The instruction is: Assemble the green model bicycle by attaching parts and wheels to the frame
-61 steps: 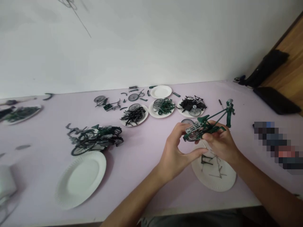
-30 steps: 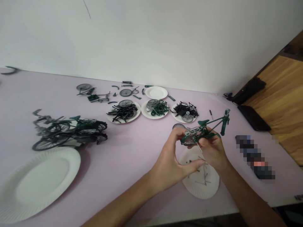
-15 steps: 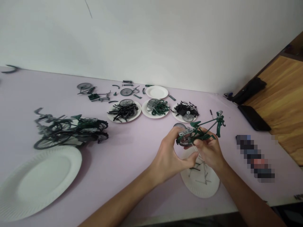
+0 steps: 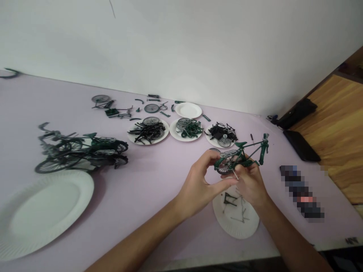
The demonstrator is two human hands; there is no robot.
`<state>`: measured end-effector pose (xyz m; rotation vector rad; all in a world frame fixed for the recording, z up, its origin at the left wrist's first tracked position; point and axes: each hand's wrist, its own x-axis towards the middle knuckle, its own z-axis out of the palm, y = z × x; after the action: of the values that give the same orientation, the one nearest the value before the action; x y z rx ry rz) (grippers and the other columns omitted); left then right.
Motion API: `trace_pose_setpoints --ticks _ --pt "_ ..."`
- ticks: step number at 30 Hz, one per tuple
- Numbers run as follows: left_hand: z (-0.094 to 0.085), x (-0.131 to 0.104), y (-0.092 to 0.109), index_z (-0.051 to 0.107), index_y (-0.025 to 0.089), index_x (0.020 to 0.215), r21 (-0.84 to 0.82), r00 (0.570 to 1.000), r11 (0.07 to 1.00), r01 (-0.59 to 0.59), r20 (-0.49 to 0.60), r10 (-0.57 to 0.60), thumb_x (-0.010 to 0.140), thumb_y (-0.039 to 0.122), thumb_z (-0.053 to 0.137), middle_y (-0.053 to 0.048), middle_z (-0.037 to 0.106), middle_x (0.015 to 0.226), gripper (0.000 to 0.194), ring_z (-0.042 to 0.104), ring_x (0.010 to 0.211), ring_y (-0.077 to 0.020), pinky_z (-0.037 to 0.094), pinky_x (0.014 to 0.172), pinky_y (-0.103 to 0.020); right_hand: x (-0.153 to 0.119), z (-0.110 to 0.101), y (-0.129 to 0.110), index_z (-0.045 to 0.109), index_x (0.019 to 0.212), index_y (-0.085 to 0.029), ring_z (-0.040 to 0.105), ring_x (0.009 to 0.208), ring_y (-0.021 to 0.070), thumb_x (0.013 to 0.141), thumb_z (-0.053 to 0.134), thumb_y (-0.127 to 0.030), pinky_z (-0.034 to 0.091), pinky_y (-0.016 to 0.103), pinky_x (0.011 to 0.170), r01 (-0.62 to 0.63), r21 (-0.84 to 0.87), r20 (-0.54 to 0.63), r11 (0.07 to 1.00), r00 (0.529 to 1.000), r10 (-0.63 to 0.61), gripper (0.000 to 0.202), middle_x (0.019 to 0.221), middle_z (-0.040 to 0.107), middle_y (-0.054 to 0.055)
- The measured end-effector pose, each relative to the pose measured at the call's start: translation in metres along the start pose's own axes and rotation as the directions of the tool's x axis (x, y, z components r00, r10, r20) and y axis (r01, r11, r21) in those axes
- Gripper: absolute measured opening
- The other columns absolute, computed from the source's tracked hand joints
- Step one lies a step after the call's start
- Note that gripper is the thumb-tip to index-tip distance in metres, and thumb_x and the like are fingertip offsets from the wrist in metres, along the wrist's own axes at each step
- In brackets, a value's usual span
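A small green model bicycle [image 4: 240,154] with a silver rear rack is held up between both hands, its rear wheel to the left and its handlebar end to the right; no front wheel shows in its fork. My left hand [image 4: 200,181] is closed around the rear wheel, fingers behind it and thumb below. With its thumb at the lower frame, my right hand [image 4: 251,183] grips the bicycle from beneath. A thin light rod [image 4: 235,175] sticks out between the two thumbs. Under the hands lies a white paper plate [image 4: 236,230] bearing thin grey pieces and a dark stand-like part [image 4: 230,199].
Model bicycles [image 4: 82,149] stand at left behind a large paper plate [image 4: 85,204]. Farther back, plates hold black parts [image 4: 149,130], green parts [image 4: 190,128] and more black parts [image 4: 222,132]. Loose pieces lie by the wall. A black flat object [image 4: 302,145] rests at right.
The bicycle and both hands have shifted only slightly. The camera view has moved a little, and more of the dark part on the near plate now shows.
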<state>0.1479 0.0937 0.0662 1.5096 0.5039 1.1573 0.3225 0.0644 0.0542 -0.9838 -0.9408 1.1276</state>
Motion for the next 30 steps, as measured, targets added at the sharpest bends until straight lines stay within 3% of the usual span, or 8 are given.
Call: trace_pose_setpoints --ticks 5,9,16,30 --pt "0.005 -0.002 -0.001 0.058 0.021 0.093 -0.104 0.997 0.993 -0.047 -0.066 0.04 0.092 0.016 0.075 -0.001 0.06 0.099 0.017 0.059 0.095 -0.0139 0.049 0.089 -0.028 0.001 0.0 -0.002 0.071 0.088 -0.025 0.074 0.073 0.0182 0.069 0.093 -0.05 0.066 0.035 0.074 0.034 0.006 -0.01 0.999 0.999 -0.034 0.038 0.082 0.077 0.001" --pt "0.007 -0.002 0.002 0.053 0.019 0.083 -0.136 0.996 0.99 -0.021 -0.09 0.008 0.094 0.013 0.067 -0.001 0.06 0.098 0.019 0.06 0.093 -0.0134 0.05 0.086 -0.028 0.0 0.004 -0.006 0.069 0.083 -0.024 0.071 0.064 0.0161 0.068 0.094 -0.048 0.066 0.031 0.064 0.029 0.008 0.001 1.0 1.0 -0.029 0.038 0.077 0.076 0.0" --pt "0.005 -0.004 0.005 0.056 0.019 0.084 -0.149 0.996 0.988 0.043 -0.072 -0.054 0.095 0.015 0.067 -0.002 0.063 0.103 0.016 0.062 0.095 -0.0139 0.05 0.084 -0.028 0.001 0.007 -0.01 0.065 0.074 -0.024 0.066 0.059 0.0121 0.068 0.093 -0.05 0.062 0.024 0.058 0.036 0.02 0.006 0.999 0.999 -0.036 0.039 0.071 0.072 -0.003" --pt "0.008 -0.007 0.006 0.055 0.018 0.083 -0.221 0.994 0.974 0.039 -0.092 -0.06 0.095 0.017 0.069 -0.005 0.063 0.106 0.018 0.063 0.097 -0.0154 0.057 0.083 -0.027 -0.001 0.004 -0.01 0.069 0.084 -0.023 0.069 0.057 0.0168 0.072 0.092 -0.045 0.067 0.036 0.06 0.006 0.027 0.061 1.0 0.998 -0.007 0.033 0.073 0.073 -0.001"
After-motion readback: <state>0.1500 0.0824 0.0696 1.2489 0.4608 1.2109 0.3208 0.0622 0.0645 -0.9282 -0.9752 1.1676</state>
